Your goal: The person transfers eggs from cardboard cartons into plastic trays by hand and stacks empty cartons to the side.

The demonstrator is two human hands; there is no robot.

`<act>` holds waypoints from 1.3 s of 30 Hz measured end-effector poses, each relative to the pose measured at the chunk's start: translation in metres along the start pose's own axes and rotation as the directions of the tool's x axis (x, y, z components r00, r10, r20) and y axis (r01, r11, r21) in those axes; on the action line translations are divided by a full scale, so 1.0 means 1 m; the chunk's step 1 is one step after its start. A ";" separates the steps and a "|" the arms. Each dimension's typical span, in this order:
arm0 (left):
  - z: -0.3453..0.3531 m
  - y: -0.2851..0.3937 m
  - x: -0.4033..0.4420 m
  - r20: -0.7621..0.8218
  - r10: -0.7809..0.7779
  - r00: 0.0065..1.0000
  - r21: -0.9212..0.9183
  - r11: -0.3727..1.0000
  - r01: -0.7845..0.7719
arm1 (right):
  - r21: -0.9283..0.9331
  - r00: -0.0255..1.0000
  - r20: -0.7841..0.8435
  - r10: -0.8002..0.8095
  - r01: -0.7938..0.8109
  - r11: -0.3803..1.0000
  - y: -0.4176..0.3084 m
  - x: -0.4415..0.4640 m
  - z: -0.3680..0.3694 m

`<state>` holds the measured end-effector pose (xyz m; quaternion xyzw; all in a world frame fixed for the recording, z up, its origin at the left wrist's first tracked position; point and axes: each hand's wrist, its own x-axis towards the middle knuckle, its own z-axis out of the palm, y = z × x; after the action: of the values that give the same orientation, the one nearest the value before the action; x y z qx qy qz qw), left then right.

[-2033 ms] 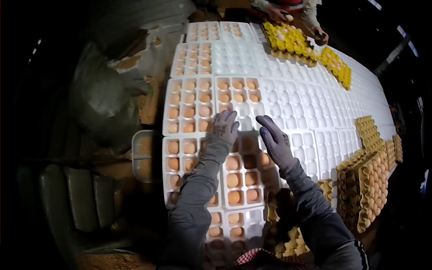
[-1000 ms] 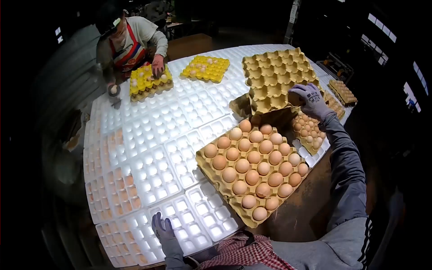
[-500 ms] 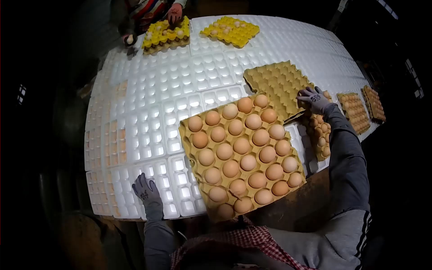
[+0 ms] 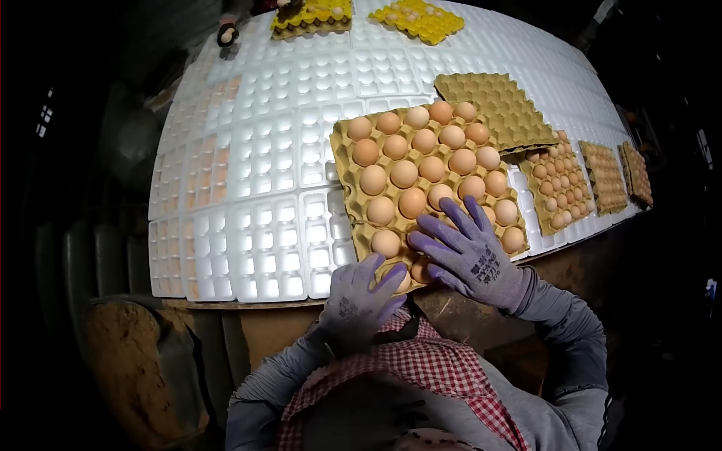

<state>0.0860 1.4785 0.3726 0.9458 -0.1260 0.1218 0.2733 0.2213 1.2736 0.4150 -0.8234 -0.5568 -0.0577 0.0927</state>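
A brown pulp egg tray (image 4: 340,161) full of brown eggs lies on top of white plastic egg trays, close to my body. My right hand (image 4: 477,263), in a grey and purple glove, is spread over the eggs in its near right part, fingertips down among them. At the near left corner, my left hand (image 4: 359,297) has its thumb and fingers apart beside an egg (image 4: 386,243); some of its fingers are hidden. Behind the full tray, an eggless pulp tray (image 4: 500,113) partly rests over another tray of eggs (image 4: 556,184).
White plastic trays (image 4: 263,180) cover the table, and some at the left hold eggs. More egg-filled pulp trays (image 4: 603,180) stand along the right edge. Across the table are yellow trays (image 4: 417,19) with some eggs, and another person's hand (image 4: 227,30) holding an egg.
My right hand has left the eggless tray and come over the eggs. My left hand has moved right from the white trays to the full tray's near corner. The view has shifted.
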 end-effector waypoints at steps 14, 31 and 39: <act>-0.035 -0.010 0.032 -0.076 -0.276 0.958 -0.206 0.945 0.256 | 0.135 0.859 0.494 0.136 -0.230 0.964 -0.012 -0.052 -0.093; -0.013 0.042 0.038 0.130 -0.019 0.991 0.479 0.877 -0.046 | 0.194 0.990 0.064 0.124 -0.134 0.972 0.024 0.003 -0.042; 0.000 0.030 0.041 -0.019 -0.113 0.993 0.098 0.989 0.114 | 0.891 0.839 0.125 0.530 -0.330 0.312 0.052 -0.011 -0.046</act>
<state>0.1152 1.4466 0.3993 0.9630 -0.0639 0.1186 0.2334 0.2660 1.2348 0.4531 -0.7572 -0.2490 0.1904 0.5730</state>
